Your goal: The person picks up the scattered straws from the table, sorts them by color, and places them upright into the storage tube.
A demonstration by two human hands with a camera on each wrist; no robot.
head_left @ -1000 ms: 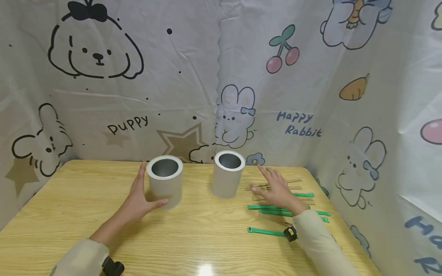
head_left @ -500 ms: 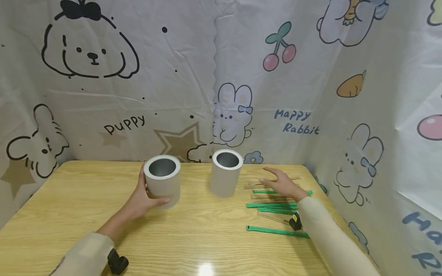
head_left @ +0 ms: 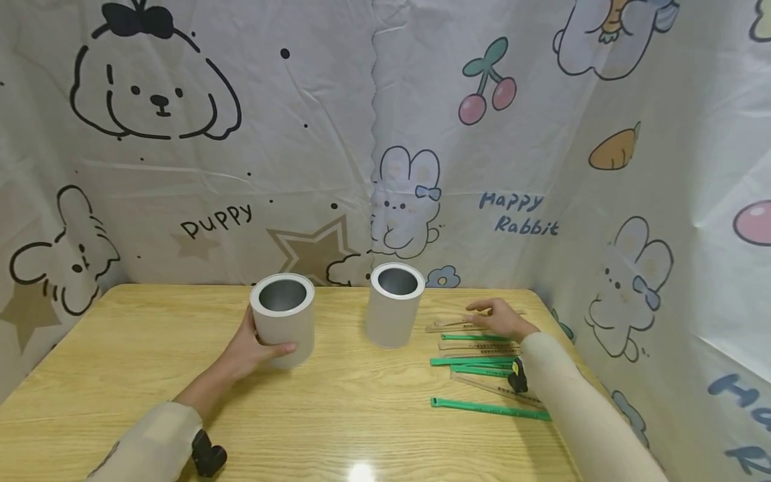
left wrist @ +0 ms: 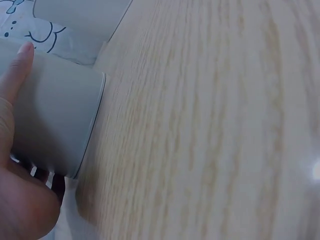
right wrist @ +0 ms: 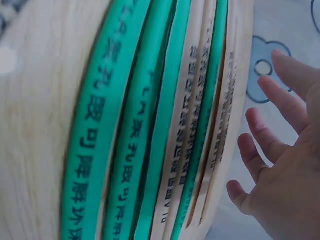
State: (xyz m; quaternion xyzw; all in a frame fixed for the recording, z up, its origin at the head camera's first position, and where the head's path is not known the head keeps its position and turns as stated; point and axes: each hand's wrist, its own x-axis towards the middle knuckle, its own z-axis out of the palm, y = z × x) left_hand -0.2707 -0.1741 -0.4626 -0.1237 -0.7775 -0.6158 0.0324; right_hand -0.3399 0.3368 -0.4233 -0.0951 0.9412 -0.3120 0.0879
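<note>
Two hands: left hand (head_left: pixel 249 348) fingers curl round grey cup (head_left: pixel 283 321); right hand (head_left: pixel 502 320) fingers spread over rulers (head_left: pixel 482 355).

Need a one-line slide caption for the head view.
Left hand grips a grey cup; right hand reaches over rulers.

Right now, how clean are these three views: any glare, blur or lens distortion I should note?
Head view: sharp, evenly lit, a small glare spot on the table near its front edge, wide-angle bending at the edges. Left wrist view: the wood grain smears, and the grey cup is soft. Right wrist view: the green strips are close and soft, though their printing shows; right hand blurred.
</note>
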